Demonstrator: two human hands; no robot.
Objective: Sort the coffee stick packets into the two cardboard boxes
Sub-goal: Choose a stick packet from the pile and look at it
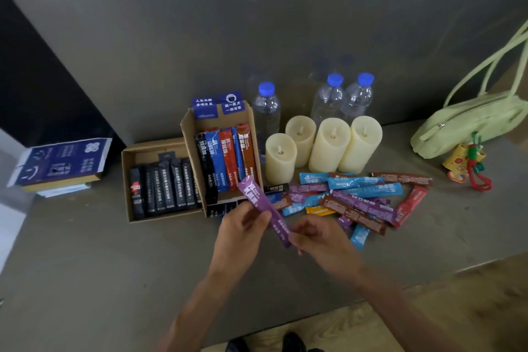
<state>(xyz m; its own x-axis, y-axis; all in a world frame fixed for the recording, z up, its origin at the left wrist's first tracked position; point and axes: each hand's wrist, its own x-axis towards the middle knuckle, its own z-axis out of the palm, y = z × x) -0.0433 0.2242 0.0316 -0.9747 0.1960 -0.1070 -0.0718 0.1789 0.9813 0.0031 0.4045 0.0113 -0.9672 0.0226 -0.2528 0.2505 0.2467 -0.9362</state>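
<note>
A purple coffee stick packet (258, 199) is held slanted above the table between both hands. My left hand (240, 230) pinches its middle from the left and my right hand (317, 238) grips its lower end. The left cardboard box (128, 180) holds several black packets (164, 186). The right cardboard box (187, 134), with blue flaps at its back, holds black, blue, red and brown packets (225, 157). A loose pile of coloured packets (354, 197) lies on the table to the right of my hands.
Several cream candles (328, 144) and three water bottles (328, 97) stand behind the pile. A green handbag (471, 123) with a red charm lies at the right. A blue box lid on books (61, 161) sits at the left. The grey wall rises directly behind.
</note>
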